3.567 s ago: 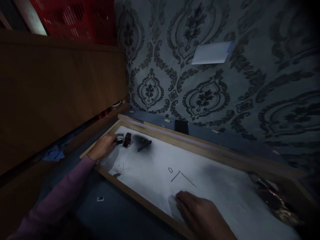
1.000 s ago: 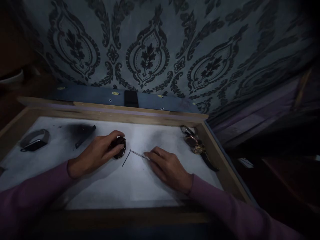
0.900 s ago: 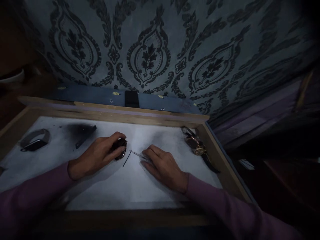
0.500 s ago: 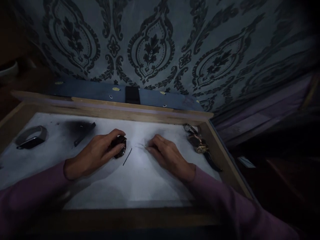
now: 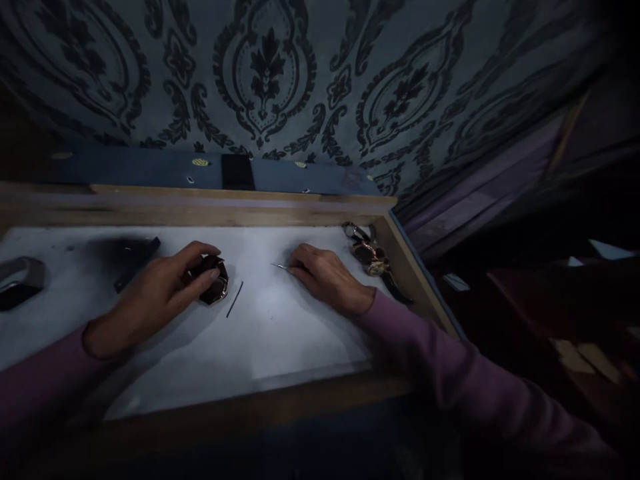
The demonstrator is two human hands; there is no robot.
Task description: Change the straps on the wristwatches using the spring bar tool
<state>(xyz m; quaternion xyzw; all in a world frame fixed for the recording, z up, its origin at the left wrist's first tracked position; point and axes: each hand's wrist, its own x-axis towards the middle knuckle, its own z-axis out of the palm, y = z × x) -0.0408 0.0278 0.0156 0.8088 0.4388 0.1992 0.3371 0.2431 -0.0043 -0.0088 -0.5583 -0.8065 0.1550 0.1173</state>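
My left hand [image 5: 163, 283] has thumb and fingers closed around a dark, angular-cased watch [image 5: 215, 288], tilted near the white surface. Just right of it lies a thin dark stick-like piece [image 5: 235, 299]. My right hand [image 5: 327, 277] pinches a slim metal tool with a pointed tip [image 5: 279, 266]; its rear part is hidden in the fingers. The tip points left toward the watch, with a gap between them. Behind my left hand lies a dark flat strip [image 5: 137, 263]. A smartwatch with a grey band [image 5: 23, 283] rests at the far left.
A shallow wooden-edged tray [image 5: 200, 215] with a white base surrounds the work. Several wristwatches [image 5: 371, 257] lie along its right side. Behind stands a blue strip with a black clasp-like piece [image 5: 237, 172], before patterned fabric [image 5: 265, 67]. Pale scraps [image 5: 456, 282] lie outside, at right.
My view has swung right, so the tray and its contents sit further left. The watch in my left hand shows more of its face. Both hands keep their holds.
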